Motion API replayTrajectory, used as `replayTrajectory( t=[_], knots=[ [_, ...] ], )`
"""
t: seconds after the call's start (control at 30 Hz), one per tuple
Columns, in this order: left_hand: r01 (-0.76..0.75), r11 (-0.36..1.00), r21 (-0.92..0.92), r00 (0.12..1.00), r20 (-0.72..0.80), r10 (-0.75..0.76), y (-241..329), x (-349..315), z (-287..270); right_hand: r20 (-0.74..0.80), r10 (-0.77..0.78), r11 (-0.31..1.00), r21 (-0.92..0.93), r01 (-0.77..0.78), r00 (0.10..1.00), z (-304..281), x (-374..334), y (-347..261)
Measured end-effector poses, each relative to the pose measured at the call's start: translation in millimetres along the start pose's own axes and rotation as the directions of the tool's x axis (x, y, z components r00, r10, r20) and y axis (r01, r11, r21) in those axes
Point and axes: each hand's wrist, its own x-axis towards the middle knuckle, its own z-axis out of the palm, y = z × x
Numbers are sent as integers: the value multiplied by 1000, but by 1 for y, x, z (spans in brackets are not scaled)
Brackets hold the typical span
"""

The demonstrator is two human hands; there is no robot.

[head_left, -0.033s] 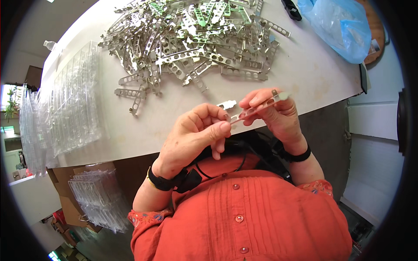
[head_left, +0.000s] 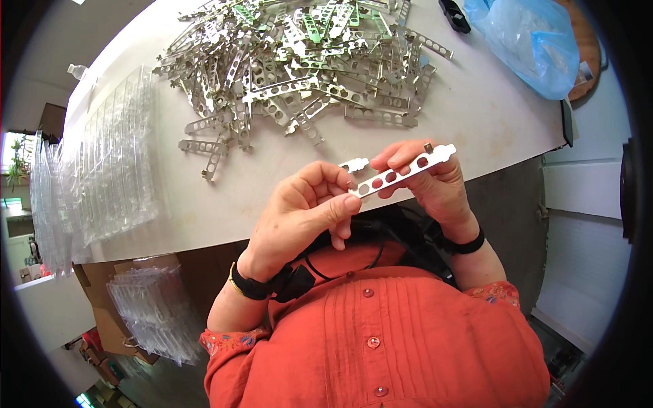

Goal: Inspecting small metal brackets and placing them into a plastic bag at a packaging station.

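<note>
Silvery metal makes up the bracket (head_left: 398, 175) that you hold between your two hands, raised in front of your chest near the front edge of the counter (head_left: 490, 129); any marking on it is too small to read, and whatever print the small pale patch (head_left: 585, 72) beside the blue plastic bag (head_left: 527, 44) may carry is likewise too small to tell. Its long axis slants from lower left to upper right, the narrower, notched tip pointing up and to your right, away from you, while the other end points down toward your left thumb. Its flat face, with a row of round holes, is turned up toward you, and a small dark stub (head_left: 428, 147) rises from the upper edge near the notched tip. Your left hand (head_left: 292, 207) pinches the lower end between thumb and fingertips; your right hand (head_left: 439, 194) pinches it nearer the notched tip, thumb beneath and fingers over the upper edge. Just behind your left fingers lies a second bracket (head_left: 357, 164), partly hidden. Farther back on the counter spreads a tangled pile of similar brackets (head_left: 292, 75), pointing every way, with clear plastic trays (head_left: 119, 156) to its left
</note>
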Motion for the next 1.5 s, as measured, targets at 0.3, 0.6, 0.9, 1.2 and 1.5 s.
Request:
replayTrajectory(
  t=[0.3, 0.6, 0.9, 1.2, 1.5],
  knots=[
    [-148, 972, 182, 976, -130, 173, -13, 0, 2, -8, 189, 982, -22, -189, 982, 8, -3, -14],
    [-181, 956, 230, 960, -171, 223, -16, -1, 1, -20, 262, 964, -25, -263, 965, 6, -1, -9],
    [-149, 965, 214, 965, -183, 190, -15, -2, 1, -24, 263, 965, -5, -263, 964, 5, -1, -4],
    [-178, 936, 305, 929, -263, 262, -14, -5, 1, -80, 212, 977, 2, -212, 974, 0, -2, -3],
    [-172, 235, 957, 563, -101, 820, 2, -9, -37, -235, 111, 991, -45, -125, 966, -22, -5, -10]
  ],
)
